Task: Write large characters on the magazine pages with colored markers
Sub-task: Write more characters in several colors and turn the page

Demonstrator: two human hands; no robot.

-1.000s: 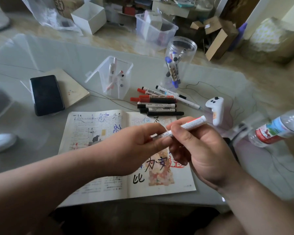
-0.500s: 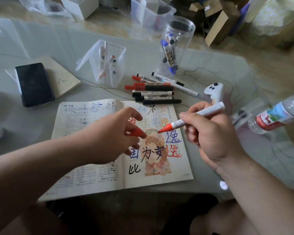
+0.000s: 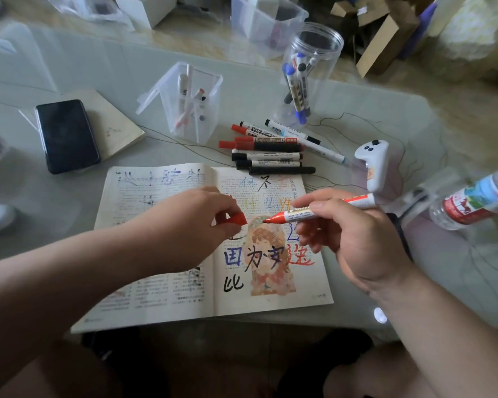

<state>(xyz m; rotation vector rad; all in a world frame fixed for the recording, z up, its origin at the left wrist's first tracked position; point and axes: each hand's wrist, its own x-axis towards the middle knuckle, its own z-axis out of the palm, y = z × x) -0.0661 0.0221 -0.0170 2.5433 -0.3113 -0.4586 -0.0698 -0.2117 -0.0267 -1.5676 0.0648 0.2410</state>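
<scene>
An open magazine (image 3: pixel 167 294) lies on the glass table, its right page covered with large blue, black and red characters around a picture of a figure. My right hand (image 3: pixel 354 239) grips an uncapped red marker (image 3: pixel 314 211), tip pointing left just above the right page. My left hand (image 3: pixel 190 225) pinches the marker's red cap (image 3: pixel 236 219) a short gap left of the tip. Several capped red and black markers (image 3: pixel 268 155) lie in a row beyond the magazine.
A clear jar (image 3: pixel 308 73) and a clear box (image 3: pixel 190 101) hold more markers at the back. A black phone (image 3: pixel 66 135) rests on a notebook at left. A white controller (image 3: pixel 375 165) and a lying water bottle (image 3: pixel 472 202) sit at right. Thin cables cross the table.
The cap came off the red marker: a second ago both hands held it together, now my left hand holds the cap apart and the tip has dropped toward the right page.
</scene>
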